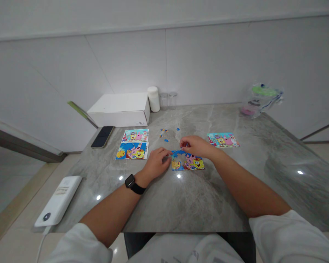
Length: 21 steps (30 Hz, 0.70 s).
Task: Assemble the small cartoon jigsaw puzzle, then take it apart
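A cartoon jigsaw puzzle (197,163) lies on the grey table in front of me, with a gap in its upper left part. My left hand (158,162) rests on the table at the puzzle's left edge, fingers stretched and fingertips touching its corner. Over the puzzle's top edge, my right hand (195,145) pinches a small blue puzzle piece (186,145), partly hidden by the fingers. Several loose puzzle pieces (166,140) are scattered just beyond. To the left lie two picture cards, a blue card (131,151) and a light card (135,135). A second assembled cartoon picture (224,140) is at the right.
A white box (117,109), a white bottle (153,99) and two clear glasses (172,100) stand along the wall. A phone (102,137) and a white power bank (59,201) with a cable are at the left. A plastic bag (260,100) sits at the back right.
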{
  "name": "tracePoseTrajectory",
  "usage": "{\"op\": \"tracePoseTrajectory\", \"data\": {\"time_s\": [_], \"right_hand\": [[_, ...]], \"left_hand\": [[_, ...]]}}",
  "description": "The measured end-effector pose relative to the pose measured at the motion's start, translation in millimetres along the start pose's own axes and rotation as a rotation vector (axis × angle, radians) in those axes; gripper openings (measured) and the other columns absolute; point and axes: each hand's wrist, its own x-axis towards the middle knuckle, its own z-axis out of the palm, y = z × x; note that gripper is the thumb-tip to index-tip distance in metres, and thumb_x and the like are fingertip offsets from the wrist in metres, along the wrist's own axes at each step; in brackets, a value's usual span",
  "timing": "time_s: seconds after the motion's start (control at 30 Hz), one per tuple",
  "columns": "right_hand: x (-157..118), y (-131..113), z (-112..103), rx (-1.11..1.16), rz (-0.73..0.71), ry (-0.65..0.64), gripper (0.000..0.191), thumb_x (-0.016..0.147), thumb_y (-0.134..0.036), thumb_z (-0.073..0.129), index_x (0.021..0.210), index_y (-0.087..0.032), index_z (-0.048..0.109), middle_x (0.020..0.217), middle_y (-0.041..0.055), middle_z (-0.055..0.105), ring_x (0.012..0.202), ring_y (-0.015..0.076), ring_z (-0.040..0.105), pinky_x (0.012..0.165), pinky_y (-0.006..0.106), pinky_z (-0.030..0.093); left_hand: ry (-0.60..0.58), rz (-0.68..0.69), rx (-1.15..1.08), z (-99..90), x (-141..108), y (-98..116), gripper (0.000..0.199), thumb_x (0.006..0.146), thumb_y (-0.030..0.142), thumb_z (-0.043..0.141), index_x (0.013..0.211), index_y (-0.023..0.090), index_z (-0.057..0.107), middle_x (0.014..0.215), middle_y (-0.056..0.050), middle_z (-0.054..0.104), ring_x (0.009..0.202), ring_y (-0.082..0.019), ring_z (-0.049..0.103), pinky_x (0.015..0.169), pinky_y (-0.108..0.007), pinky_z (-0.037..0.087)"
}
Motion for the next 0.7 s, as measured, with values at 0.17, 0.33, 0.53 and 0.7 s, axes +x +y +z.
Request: {"op": "tracePoseTrajectory", "data": {"time_s": [0.17, 0.33, 0.53, 0.7], "right_hand": [[0.5, -2.6, 8.7, 0.044, 0.012, -0.062, 0.011, 0.089, -0.016, 0.070, 0.098, -0.020, 0.076, 0.091, 0.0024, 0.077, 0.080, 0.0154, 0.067, 0.073, 0.024, 0.044], [2.4, -3.0, 21.0, 0.057, -0.012, -0.082, 0.011, 0.090, -0.019, 0.071, 0.097, -0.021, 0.079, 0.089, 0.0017, 0.078, 0.079, 0.0156, 0.067, 0.073, 0.024, 0.044], [4.9, -1.3, 34.8, 0.035, -0.063, -0.088, 0.010, 0.087, -0.022, 0.075, 0.094, -0.022, 0.082, 0.091, 0.0024, 0.080, 0.083, 0.0167, 0.069, 0.075, 0.025, 0.044], [5.4, 0.6, 37.6, 0.016, -0.071, -0.098, 0.008, 0.086, -0.022, 0.077, 0.092, -0.022, 0.083, 0.092, 0.0028, 0.080, 0.085, 0.0171, 0.068, 0.075, 0.025, 0.043]], "left_hand": [[-0.012, 0.023, 0.044, -1.3, -1.0, 1.9, 0.023, 0.095, 0.025, 0.069, 0.117, 0.024, 0.076, 0.111, -0.007, 0.069, 0.103, -0.023, 0.065, 0.093, -0.039, 0.051], [-0.017, 0.026, 0.086, -3.5, -2.0, 5.5, 0.025, 0.092, 0.031, 0.075, 0.117, 0.024, 0.075, 0.114, -0.008, 0.067, 0.108, -0.026, 0.063, 0.097, -0.043, 0.051], [-0.057, 0.021, 0.093, -5.4, -2.5, 8.7, 0.025, 0.088, 0.034, 0.080, 0.111, 0.024, 0.074, 0.115, -0.007, 0.067, 0.109, -0.027, 0.063, 0.098, -0.044, 0.050], [-0.094, 0.036, 0.079, -7.0, -2.5, 10.6, 0.023, 0.088, 0.036, 0.080, 0.107, 0.025, 0.074, 0.115, -0.007, 0.067, 0.109, -0.026, 0.063, 0.100, -0.044, 0.050]]}}
